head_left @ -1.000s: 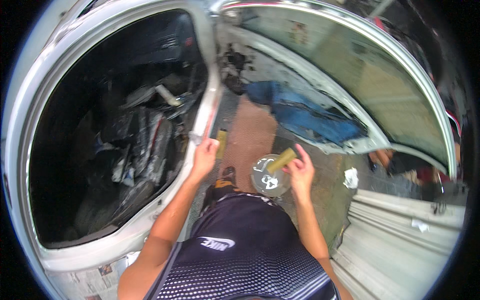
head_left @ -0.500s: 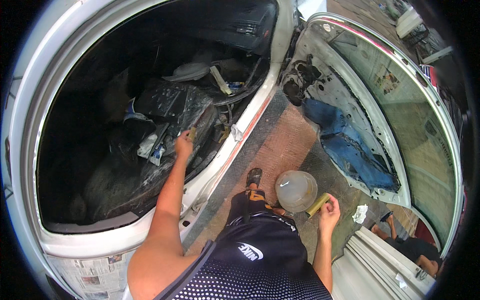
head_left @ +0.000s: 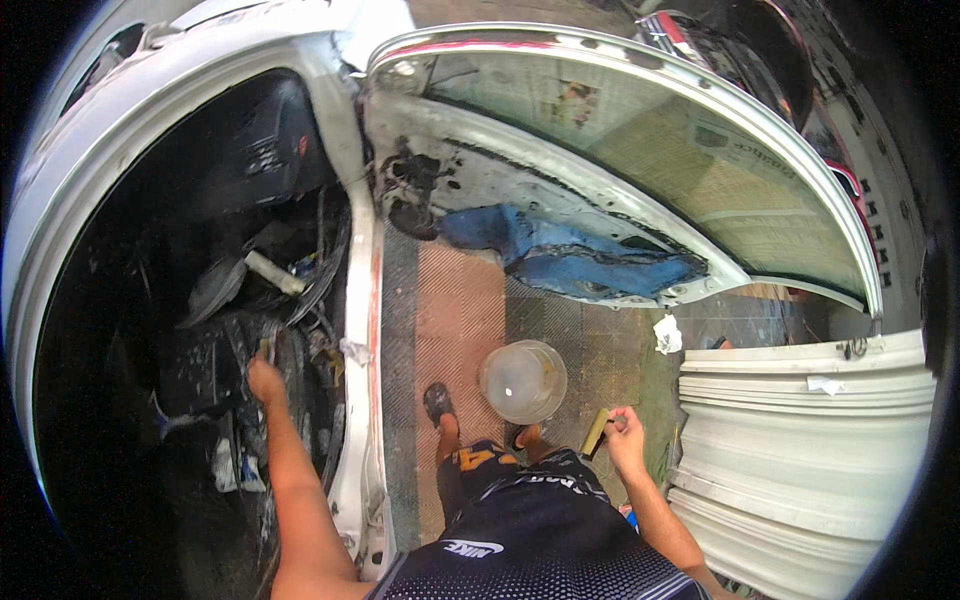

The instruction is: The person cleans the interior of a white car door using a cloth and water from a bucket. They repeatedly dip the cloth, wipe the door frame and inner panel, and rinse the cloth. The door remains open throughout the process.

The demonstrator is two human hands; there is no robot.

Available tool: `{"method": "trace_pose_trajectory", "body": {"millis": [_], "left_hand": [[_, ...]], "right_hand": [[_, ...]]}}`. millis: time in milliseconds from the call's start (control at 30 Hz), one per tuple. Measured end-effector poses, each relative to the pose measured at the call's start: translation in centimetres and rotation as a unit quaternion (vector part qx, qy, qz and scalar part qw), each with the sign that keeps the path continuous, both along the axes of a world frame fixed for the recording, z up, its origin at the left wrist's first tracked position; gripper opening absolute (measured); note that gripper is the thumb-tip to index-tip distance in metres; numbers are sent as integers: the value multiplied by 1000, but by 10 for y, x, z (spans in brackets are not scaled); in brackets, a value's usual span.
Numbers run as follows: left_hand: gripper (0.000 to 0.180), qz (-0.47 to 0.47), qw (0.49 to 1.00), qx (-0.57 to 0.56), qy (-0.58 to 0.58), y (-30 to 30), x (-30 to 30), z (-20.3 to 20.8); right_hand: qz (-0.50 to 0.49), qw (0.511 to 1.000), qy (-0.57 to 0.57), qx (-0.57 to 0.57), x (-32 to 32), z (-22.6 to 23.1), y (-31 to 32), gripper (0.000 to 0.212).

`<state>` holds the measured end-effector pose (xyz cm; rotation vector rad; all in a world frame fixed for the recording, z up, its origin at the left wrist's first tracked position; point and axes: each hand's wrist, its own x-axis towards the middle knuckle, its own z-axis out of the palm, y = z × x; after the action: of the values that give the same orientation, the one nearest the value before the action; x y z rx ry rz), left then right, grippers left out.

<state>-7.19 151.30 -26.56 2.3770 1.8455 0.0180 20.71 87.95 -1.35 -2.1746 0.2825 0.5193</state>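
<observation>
My left hand (head_left: 265, 382) reaches into the dark car interior, closed around a small yellowish piece (head_left: 267, 350) whose kind I cannot make out. It is next to a dusty dark surface inside the doorway. My right hand (head_left: 626, 436) is held out over the floor on the right, pinching a flat olive-yellow strip (head_left: 595, 431) that looks like folded sandpaper. Left of that strip, a round translucent bucket (head_left: 557, 378) with cloudy liquid stands on the floor. A pale wad (head_left: 355, 351) lies on the white door sill (head_left: 362, 290).
The open car door (head_left: 480, 165) spans the far side, with a blue sheet (head_left: 565, 262) on its inner panel. White ribbed panels (head_left: 790, 420) stand on the right. Crumpled white paper (head_left: 668, 335) lies near them. A pale bar (head_left: 275, 272) lies inside the car.
The view has swung right, so the car sits further left and more of the white panels shows. My left hand remains inside the car; my right hand still holds the olive-yellow strip.
</observation>
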Motion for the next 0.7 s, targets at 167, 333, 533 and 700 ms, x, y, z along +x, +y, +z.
{"method": "trace_pose_trajectory", "body": {"millis": [167,333,533,700], "left_hand": [[41,-15,997,-72,-2,3,-14,-53],[29,169,976,-130,-53,0,4,-22],[29,90,994,55,31,-10,8,9],[19,-36,950,-135,-278,-101,74,69]], "right_hand": [[-22,999,43,9,-10,-6,-5,10],[-34,997,66,20,-11,-20,-18,13],[-48,990,123,52,-1,-17,-14,34],[-46,969,124,208,-1,-5,39,79]]}}
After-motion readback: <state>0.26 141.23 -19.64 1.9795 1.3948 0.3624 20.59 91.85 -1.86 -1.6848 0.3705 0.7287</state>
